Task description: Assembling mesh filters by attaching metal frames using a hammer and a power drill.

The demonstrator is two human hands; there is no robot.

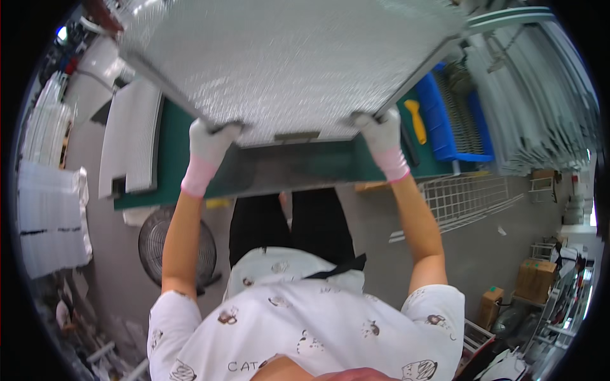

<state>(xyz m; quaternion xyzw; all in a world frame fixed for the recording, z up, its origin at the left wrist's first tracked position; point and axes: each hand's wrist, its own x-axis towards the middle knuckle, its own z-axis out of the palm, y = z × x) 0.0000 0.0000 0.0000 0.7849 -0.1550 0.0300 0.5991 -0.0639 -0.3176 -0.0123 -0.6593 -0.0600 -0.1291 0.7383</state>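
Observation:
A large silver panel with a crinkled, shiny face and a thin grey frame is held up over the green table. Its near edge is close to me, and its far part runs off the top of the picture. My left hand, in a white glove with a pink cuff, is closed around the near left corner. On the near right corner, my right hand, gloved alike, grips the frame the same way. The thumbs lie over the panel's face; the other fingers are mostly hidden. A small dark slot sits at the middle of the near edge.
Right of my right hand lie a yellow scraper and a blue bin with stacked metal parts. A silver-white panel rests at the table's left end. A floor fan stands below; many sheets are stacked far right.

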